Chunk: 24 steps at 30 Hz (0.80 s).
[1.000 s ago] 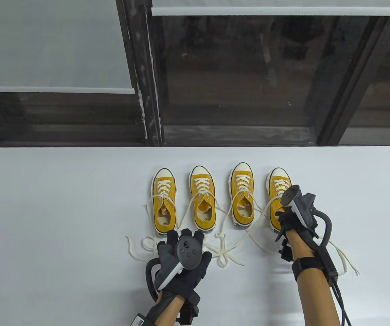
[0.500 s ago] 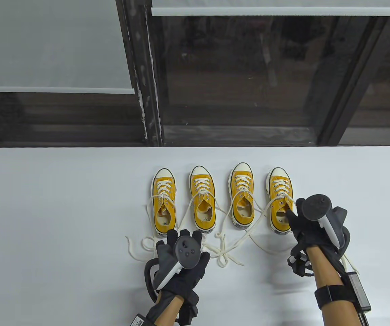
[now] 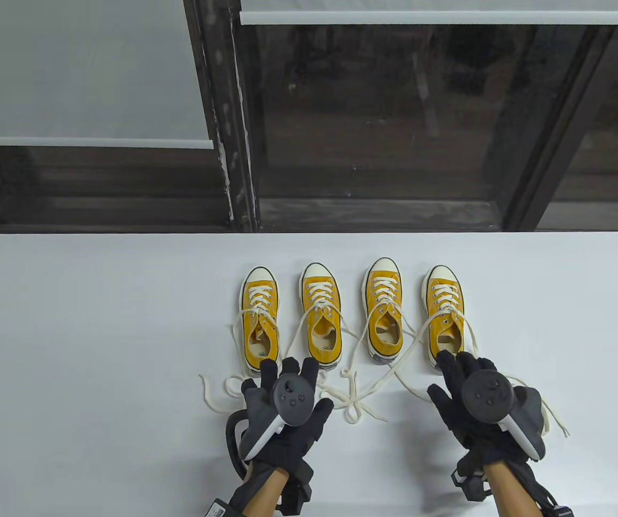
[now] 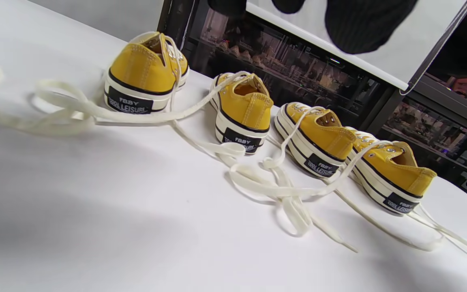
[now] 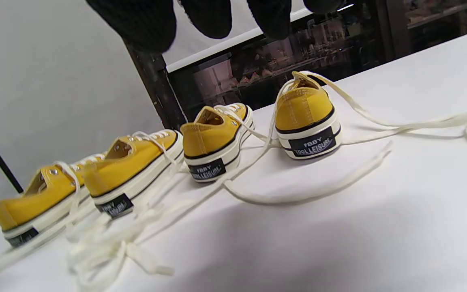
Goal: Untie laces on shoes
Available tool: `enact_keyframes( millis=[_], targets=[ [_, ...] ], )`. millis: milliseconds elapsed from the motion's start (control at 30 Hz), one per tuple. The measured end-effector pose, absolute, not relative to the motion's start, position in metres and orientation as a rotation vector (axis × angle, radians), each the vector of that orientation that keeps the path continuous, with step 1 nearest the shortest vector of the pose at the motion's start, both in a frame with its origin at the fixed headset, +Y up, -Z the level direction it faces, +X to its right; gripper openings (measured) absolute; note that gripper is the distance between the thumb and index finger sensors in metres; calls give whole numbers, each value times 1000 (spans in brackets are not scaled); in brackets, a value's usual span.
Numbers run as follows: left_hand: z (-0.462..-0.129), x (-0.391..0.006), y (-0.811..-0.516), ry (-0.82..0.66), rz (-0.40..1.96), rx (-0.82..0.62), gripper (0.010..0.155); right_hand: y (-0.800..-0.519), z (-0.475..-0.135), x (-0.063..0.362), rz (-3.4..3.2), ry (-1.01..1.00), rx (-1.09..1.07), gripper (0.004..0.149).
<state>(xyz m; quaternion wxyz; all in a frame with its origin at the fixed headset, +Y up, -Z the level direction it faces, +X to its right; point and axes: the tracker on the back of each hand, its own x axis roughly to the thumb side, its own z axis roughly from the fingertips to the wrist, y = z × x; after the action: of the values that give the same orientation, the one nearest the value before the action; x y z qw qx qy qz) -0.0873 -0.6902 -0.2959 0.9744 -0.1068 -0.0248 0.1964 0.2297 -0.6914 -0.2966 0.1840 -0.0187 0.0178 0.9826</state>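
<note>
Four yellow sneakers stand in a row, toes away from me: the far-left shoe (image 3: 259,318), the second shoe (image 3: 321,315), the third shoe (image 3: 383,307) and the rightmost shoe (image 3: 443,312). Their cream laces (image 3: 355,401) lie loose, and those of the two middle shoes cross in a tangle in front of the heels. My left hand (image 3: 287,377) hovers with spread fingers at the second shoe's heel and holds nothing. My right hand (image 3: 457,371) is spread, empty, just in front of the rightmost shoe's heel. The left wrist view shows the heels (image 4: 243,111) and the tangle (image 4: 274,188). The right wrist view shows the rightmost shoe's heel (image 5: 306,117).
The white table (image 3: 99,323) ends at a far edge below a dark window frame (image 3: 233,161). Lace ends trail left of my left hand (image 3: 212,396) and right of my right hand (image 3: 554,417).
My right hand has drawn back from the rightmost shoe's opening toward the front edge and turned palm down. My left hand has edged slightly forward. Shoes and laces lie as before.
</note>
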Motion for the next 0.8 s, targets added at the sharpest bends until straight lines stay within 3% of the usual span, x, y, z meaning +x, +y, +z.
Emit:
enact_keyframes(
  millis=[200, 800],
  targets=[
    [-297, -93, -690, -15, 393, -205, 79, -705, -296, 221, 2891, 112, 4, 68],
    [-294, -95, -684, 5, 348, -150, 79, -698, -293, 220, 2867, 103, 20, 82]
  ],
)
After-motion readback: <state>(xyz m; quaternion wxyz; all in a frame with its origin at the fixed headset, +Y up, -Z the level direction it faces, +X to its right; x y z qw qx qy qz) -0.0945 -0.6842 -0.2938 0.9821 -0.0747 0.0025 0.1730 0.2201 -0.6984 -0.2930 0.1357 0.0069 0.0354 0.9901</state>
